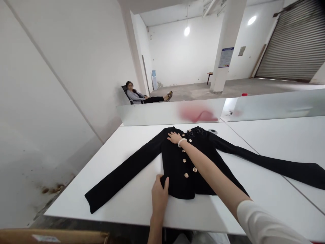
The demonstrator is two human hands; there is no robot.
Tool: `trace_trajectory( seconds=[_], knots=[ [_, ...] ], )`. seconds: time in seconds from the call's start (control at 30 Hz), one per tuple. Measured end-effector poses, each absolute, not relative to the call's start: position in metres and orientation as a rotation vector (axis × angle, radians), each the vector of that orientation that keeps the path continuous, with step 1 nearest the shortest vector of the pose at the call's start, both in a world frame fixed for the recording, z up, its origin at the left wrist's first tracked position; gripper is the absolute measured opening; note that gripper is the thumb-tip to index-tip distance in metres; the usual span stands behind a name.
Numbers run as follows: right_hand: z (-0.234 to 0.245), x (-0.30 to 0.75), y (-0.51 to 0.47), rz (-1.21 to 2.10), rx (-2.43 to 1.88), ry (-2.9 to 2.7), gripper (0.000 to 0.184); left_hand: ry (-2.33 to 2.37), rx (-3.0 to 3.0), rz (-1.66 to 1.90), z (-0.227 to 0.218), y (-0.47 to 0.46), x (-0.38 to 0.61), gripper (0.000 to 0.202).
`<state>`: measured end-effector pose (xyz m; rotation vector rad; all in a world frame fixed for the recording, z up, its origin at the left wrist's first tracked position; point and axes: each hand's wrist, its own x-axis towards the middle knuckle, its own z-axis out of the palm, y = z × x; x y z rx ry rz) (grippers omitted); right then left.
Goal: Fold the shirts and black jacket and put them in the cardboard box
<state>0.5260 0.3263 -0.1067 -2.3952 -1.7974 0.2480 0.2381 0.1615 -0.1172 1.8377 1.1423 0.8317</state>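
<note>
A black jacket (175, 169) with gold buttons lies spread on the white table, both sleeves stretched outward. Dark ornamental flowers (195, 132) show near its collar. My left hand (160, 191) pinches the jacket's lower left side edge between thumb and fingers. Reaching across the front, my right hand (174, 137) rests flat on the upper left chest near the shoulder, fingers spread. A white beaded bracelet is on the right wrist. My right forearm covers part of the jacket's right half.
The white table (122, 206) ends at a frosted partition (152, 114), with a blurred red shape behind it. Beyond, a person (137, 95) reclines in a chair. At the lower left is a cardboard box (76, 236). A wall runs along the left.
</note>
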Motion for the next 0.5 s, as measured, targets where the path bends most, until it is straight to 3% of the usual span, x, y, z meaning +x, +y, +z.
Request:
trace_trajectory(
  seconds=[0.23,0.5],
  knots=[
    [-0.125,0.528,0.346,0.380,-2.442,-1.739,0.066,1.018,1.141,0.818,-0.117,0.138,0.231,0.045],
    [-0.083,0.553,0.317,0.426,-2.252,-1.873,0.054,1.235,1.596,0.856,-0.117,0.134,0.225,0.044]
  ],
)
